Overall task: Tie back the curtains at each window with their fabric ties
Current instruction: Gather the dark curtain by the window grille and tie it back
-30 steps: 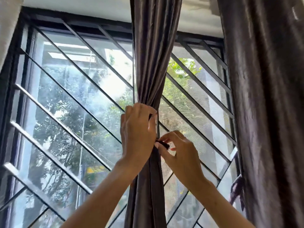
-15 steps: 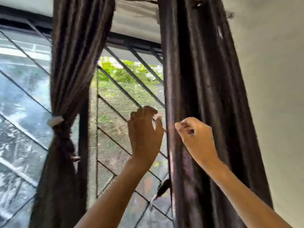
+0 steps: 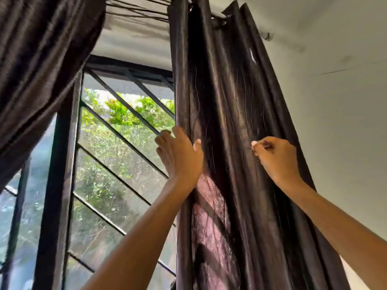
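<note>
A: Now, what has changed, read left to right?

B: The tied curtain [image 3: 41, 65], a second ago between both hands, sits at the far left, mostly out of frame. The view has swung right to the window grille [image 3: 117, 155] and the loose curtain [image 3: 226, 122] by the wall [image 3: 335, 101].

A: And the hands?

B: Left hand [image 3: 180, 155]: fingers straight and spread, reaching around the loose curtain's inner edge. Right hand [image 3: 276, 160]: fingers curled, pinching a fold at its outer side.

A: Meaning?

B: One curtain appears done; gathering the next is beginning.

A: Its look?

B: Dark, glossy, hanging in deep vertical pleats from the rod [image 3: 218, 16]; no tie is visible.
</note>
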### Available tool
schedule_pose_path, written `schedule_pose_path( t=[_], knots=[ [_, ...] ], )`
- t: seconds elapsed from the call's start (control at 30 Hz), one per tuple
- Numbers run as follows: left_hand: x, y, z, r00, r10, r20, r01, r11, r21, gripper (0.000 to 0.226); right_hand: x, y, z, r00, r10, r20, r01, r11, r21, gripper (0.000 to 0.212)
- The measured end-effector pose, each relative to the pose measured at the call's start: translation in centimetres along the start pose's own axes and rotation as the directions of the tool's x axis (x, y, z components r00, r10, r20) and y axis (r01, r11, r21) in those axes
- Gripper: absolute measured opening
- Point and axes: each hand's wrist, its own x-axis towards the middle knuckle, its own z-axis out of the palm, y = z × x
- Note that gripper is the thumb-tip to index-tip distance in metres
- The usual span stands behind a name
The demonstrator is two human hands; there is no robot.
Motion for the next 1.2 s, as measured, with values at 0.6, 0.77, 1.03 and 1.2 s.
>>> schedule_pose_path(
  t=[0.6, 0.77, 1.03, 1.2],
  knots=[
    [12.2, 3.6, 5.0, 0.986, 0.157, 0.058, -0.136, 0.953, -0.272, 0.043, 9.6, -3.9, 10.4, 0.901, -0.271, 0.340, 0.291, 0.957, -0.010, 0.017],
    [13.5, 3.5, 6.6, 0.978, 0.192, -0.083, -0.201, 0.973, -0.116, 0.011, 11.1, -2.7, 9.2, 0.798, -0.319, 0.512, 0.274, 0.948, 0.163, 0.026],
    [15.3, 0.9, 9.2, 0.962, 0.246, -0.120, -0.260, 0.959, -0.112, 0.018, 19.1, 4.9, 8.4, 0.954, 0.300, -0.013, -0.296, 0.931, -0.212, 0.116],
    [15.9, -0.3, 9.3, 0.968, 0.223, -0.117, -0.236, 0.966, -0.108, 0.042, 21.3, 4.2, 9.7, 0.999, 0.039, -0.020, -0.043, 0.971, -0.236, 0.031]
  ],
)
